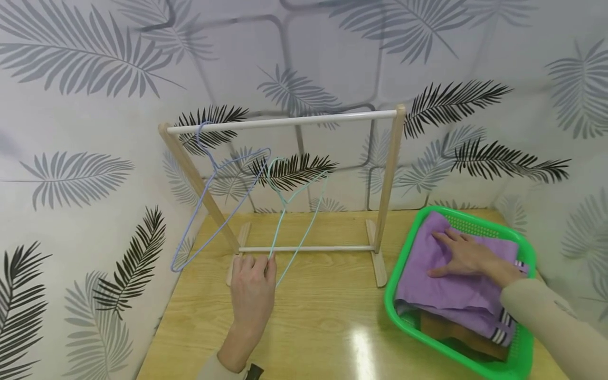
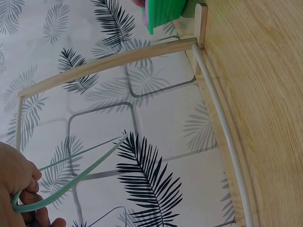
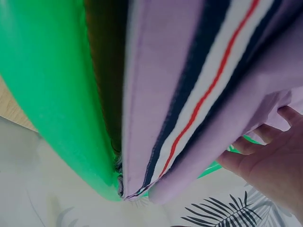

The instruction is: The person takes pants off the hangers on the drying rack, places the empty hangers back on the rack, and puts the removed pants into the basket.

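My left hand [image 1: 254,290] grips one end of a mint-green hanger [image 1: 285,203], its hook pointing up and away, in front of a small wooden rack. In the left wrist view, curled fingers [image 2: 32,184] surround the bent end of that hanger. My right hand [image 1: 463,256] lies with spread fingers on a folded purple garment [image 1: 423,287] inside a green basket [image 1: 401,264]. Striped navy, white and red trim [image 3: 201,99] runs along the garment in the right wrist view. From the rack's white top rail [image 1: 304,121] hangs a blue hanger [image 1: 216,168], left of the mint one.
Brown cloth [image 1: 442,327] shows beneath the purple garment. The rack's wooden posts [image 1: 387,184] stand on feet on the wood-grain table [image 1: 313,327], with a low white bar [image 1: 328,248] between them. A leaf-patterned wall covering [image 1: 119,174] rises behind.
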Tool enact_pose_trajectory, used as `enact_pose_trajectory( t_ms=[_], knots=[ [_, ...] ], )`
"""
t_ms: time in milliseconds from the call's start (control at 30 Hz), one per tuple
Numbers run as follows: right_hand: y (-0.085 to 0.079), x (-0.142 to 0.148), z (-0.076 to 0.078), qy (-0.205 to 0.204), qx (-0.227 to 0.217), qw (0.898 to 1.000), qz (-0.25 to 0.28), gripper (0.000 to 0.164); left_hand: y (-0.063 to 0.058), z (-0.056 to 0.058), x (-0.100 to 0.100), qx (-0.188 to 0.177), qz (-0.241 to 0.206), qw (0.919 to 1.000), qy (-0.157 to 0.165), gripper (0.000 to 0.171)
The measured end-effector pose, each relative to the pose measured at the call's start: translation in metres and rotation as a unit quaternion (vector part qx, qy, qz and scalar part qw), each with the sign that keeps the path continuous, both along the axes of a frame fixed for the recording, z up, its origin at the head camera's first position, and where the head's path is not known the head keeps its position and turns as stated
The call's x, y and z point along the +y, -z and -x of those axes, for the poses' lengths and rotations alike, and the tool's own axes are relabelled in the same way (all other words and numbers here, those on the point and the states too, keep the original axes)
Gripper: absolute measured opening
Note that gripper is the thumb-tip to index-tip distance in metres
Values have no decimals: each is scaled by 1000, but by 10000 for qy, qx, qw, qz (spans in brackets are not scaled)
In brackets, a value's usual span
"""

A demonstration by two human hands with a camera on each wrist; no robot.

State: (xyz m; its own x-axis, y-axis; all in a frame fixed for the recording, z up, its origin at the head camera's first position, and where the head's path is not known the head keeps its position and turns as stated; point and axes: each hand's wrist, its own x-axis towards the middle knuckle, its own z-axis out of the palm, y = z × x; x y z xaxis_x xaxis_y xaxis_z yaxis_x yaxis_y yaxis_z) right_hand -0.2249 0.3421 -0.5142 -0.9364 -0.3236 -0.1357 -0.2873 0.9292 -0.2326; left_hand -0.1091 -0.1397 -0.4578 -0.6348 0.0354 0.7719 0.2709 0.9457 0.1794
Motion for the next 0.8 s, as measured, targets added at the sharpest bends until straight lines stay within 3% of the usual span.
enact_pose_trajectory(
  t_ms=[367,800],
  knots=[
    [-12,1,-5,-107,141,9998,-12,116,0,-1,0,3,-60,10000,44,28],
    [-45,19,-32,-676,554,9959,-254,115,-2,0,3,49,-92,9999,78,29]
  ],
)
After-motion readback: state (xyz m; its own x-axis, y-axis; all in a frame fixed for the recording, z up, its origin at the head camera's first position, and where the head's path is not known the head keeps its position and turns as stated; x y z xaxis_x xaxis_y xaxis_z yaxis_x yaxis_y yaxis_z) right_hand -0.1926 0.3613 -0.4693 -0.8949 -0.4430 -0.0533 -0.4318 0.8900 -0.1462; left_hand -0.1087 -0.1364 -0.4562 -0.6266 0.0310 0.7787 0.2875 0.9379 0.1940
